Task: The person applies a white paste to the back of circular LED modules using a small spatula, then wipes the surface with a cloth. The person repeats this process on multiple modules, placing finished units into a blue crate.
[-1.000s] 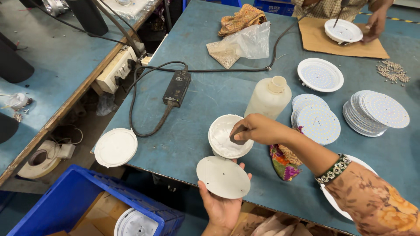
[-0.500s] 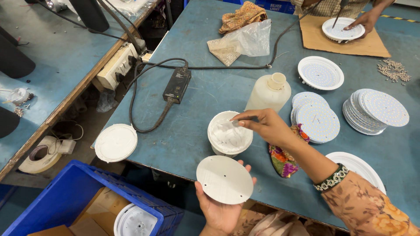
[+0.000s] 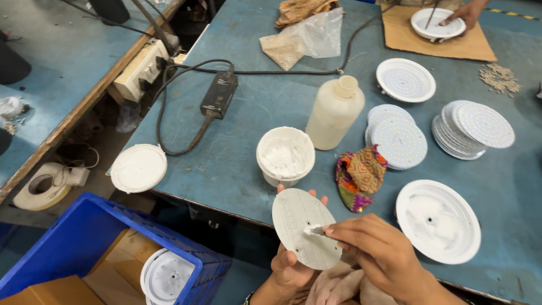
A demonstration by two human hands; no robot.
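Right hand (image 3: 375, 254) now lifted from the white paste tub (image 3: 285, 155), fingertips pinched on seemingly a paste dab, pressing it onto the round board (image 3: 305, 226) gripped in the left hand (image 3: 288, 265).

One head-worn view only: aimed steeply down and forward, close over the blue table (image 3: 237, 164), near edge included.

2 bare hands in view, no gloves, no rings seen. Left hand (image 3: 291, 262): dark band at the wrist, frame's lower edge, mostly cut off. Right hand (image 3: 378, 257): fingers (image 3: 344, 230) uncovered, wrist out of frame, sleeve not visible.
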